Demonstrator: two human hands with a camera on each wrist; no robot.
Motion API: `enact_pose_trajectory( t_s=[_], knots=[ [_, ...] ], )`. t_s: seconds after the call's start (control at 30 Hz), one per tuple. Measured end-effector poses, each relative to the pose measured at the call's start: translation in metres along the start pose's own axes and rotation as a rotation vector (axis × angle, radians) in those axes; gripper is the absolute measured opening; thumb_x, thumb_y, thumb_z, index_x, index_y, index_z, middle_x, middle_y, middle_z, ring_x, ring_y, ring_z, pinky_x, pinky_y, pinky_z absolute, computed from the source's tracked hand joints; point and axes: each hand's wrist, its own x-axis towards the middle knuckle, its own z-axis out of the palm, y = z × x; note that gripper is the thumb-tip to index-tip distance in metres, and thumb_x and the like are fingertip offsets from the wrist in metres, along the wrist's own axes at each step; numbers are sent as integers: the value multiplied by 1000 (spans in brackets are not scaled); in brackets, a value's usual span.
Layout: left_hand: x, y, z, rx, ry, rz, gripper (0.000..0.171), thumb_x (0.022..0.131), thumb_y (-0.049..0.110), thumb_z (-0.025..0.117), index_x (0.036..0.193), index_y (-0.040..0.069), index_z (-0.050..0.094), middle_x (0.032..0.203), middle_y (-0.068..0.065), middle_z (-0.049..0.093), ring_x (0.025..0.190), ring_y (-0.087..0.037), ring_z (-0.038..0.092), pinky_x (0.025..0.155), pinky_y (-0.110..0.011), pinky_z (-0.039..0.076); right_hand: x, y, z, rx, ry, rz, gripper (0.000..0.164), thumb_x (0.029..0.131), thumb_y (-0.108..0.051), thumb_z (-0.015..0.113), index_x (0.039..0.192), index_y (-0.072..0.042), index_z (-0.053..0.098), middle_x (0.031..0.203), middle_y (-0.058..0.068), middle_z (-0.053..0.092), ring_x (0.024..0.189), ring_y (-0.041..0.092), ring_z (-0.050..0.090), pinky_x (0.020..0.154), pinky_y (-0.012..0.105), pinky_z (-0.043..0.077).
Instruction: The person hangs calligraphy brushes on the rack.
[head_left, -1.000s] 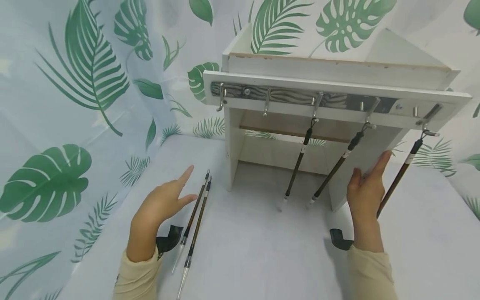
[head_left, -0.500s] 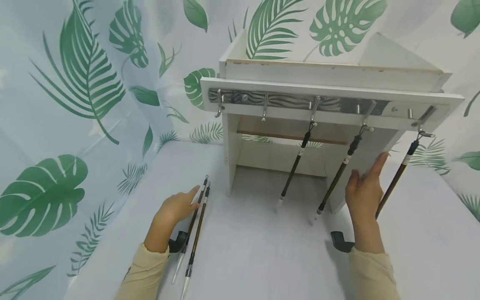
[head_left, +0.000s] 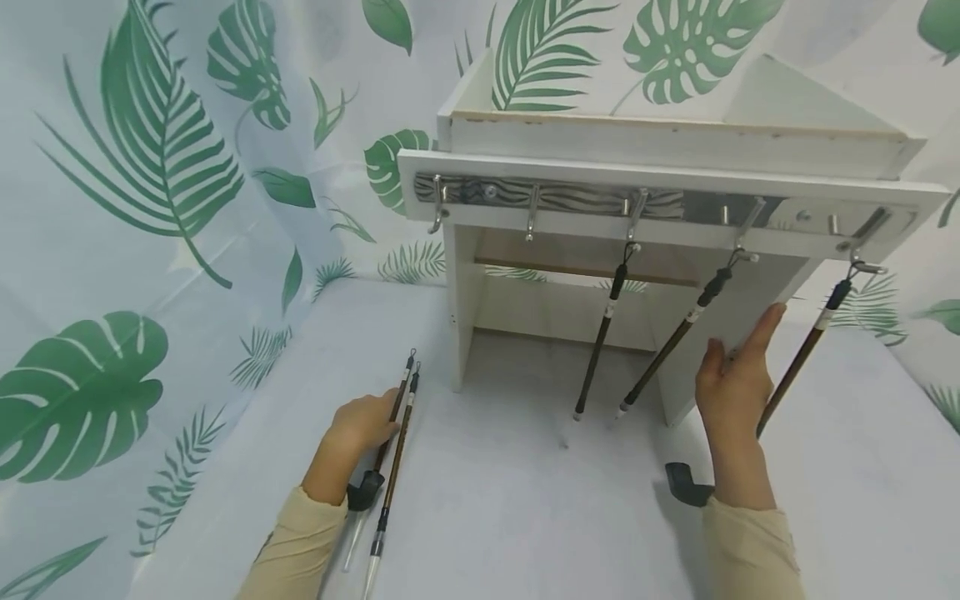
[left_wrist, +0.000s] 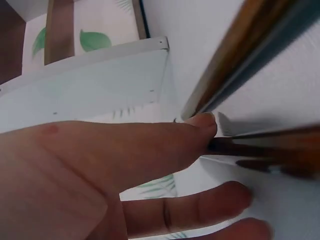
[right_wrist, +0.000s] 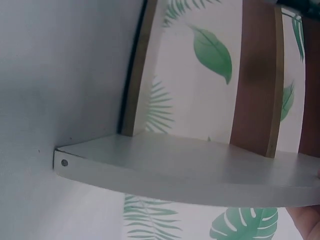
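My left hand (head_left: 363, 425) is at the upper handle of the left of two paintbrushes lying on the white surface. In the left wrist view the thumb touches this brush (left_wrist: 260, 147), with a gap to the outstretched fingers (left_wrist: 200, 206) below. The second brush (head_left: 406, 425) lies alongside, to the right. My right hand (head_left: 731, 392) grips the front edge of the white rack's right side panel (right_wrist: 190, 187), thumb inside and fingers outside. Three similar brushes hang by loops from the rack's hooks: one in the middle (head_left: 602, 337), another to its right (head_left: 675, 335), and one at the far right (head_left: 804, 358).
The white rack (head_left: 675, 171) carries a front rail with several metal hooks; the two left ones, such as the leftmost hook (head_left: 437, 204), bear nothing. A leaf-printed cloth (head_left: 180, 333) stands behind and to the left. Each wrist wears a black camera mount (head_left: 681, 483).
My left hand has come down and right onto the left lying brush, its fingers lowering around the handle. The hanging brushes sway slightly. My right hand keeps its grip on the panel.
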Motion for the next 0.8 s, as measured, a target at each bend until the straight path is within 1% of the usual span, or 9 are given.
enact_pose_trajectory(
  t_s=[0.13,0.2,0.33,0.4,0.43,0.5,0.6,0.73,0.8],
  knots=[
    [2,-1,0,-17,-17,-14,53,86,10,55,136,0,38,79,-16,66,57,-19,56,47,-29,44,-2,-1,2,8,-1,-3,65,96,-16,38,146,-14,-5,136,33,35,108,58,44,81,67,38],
    [2,-2,-2,-23,-26,-12,54,85,8,54,136,-1,37,75,-14,64,54,-19,53,44,-28,41,-2,0,3,10,-1,-12,66,97,-15,38,146,-16,-6,137,33,34,110,57,44,82,66,38],
    [-2,-5,-14,-27,-19,2,58,85,8,55,137,-2,35,85,-17,66,57,-18,52,47,-28,40,-1,0,4,13,-4,-13,67,97,-15,37,146,-21,-8,138,31,34,112,56,43,85,66,38],
    [-5,-7,-23,-37,7,12,59,85,9,56,138,-2,33,88,-18,66,57,-18,51,48,-28,40,0,0,4,10,-9,-6,67,97,-15,37,145,-23,-9,139,32,34,112,56,43,84,65,38],
    [-7,-8,-27,-45,24,21,59,85,9,56,138,-3,32,86,-17,66,56,-17,51,48,-28,39,0,0,4,6,-9,-4,67,97,-15,37,145,-23,-9,138,32,34,112,56,43,84,65,38],
    [-12,-10,-36,-61,66,40,61,85,10,56,139,-3,30,75,-12,63,53,-17,48,47,-27,37,1,-1,2,3,-14,12,68,97,-14,38,145,-21,-9,138,33,34,110,57,43,83,65,39],
    [-20,-11,-44,-83,146,74,61,85,11,56,139,-2,30,74,-12,62,55,-17,50,47,-28,38,-1,-1,0,-9,-21,31,68,96,-13,38,145,-19,-8,136,34,35,107,59,45,80,66,39],
    [-29,-10,-50,-111,311,117,58,86,14,57,137,-2,33,80,-11,63,59,-17,53,51,-30,42,-1,0,-3,-23,-29,27,69,96,-13,40,146,-16,-7,132,36,39,102,60,46,77,67,40],
    [-33,-9,-53,-120,393,146,57,87,15,58,137,-1,35,77,-7,61,57,-14,50,50,-28,41,-1,0,-3,-33,-26,18,69,96,-14,40,146,-16,-7,129,38,40,101,60,47,76,67,40]
  ],
)
